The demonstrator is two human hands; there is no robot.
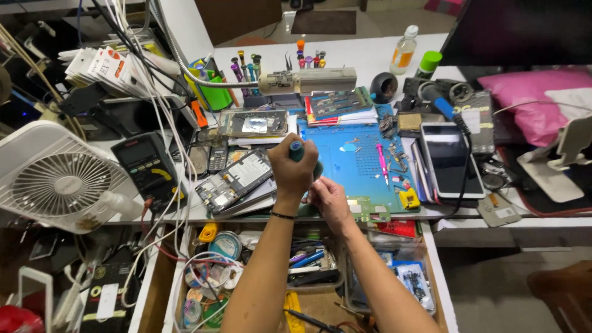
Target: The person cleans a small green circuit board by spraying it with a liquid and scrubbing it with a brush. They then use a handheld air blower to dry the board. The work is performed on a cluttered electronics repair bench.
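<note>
Screwdriver [297, 150] with a teal cap, and we have it upright in our left hand [291, 168], fingers clenched tight round the handle so only the rounded top pokes out above the knuckles. Just below and to the right of those fingers sits our right hand [327, 198], fingertips curled down and pinching at something small near the front edge of the blue work mat [357, 163]; what exactly they grip we cannot tell, the left fist hides it. Left of our left fingers lie opened phones [235, 180] with their boards showing, stacked at a slant, and further left a black multimeter [150, 168]. Beyond our fingers, across the mat, a pink-handled tool [382, 159] lies, with loose small parts beside it. Well to the right of our right fingers a tablet [450, 159] with a dark screen lies flat. Beneath both wrists the open drawer [308, 296] shows tape rolls and pens. Far left, a white fan [52, 179] faces up.
</note>
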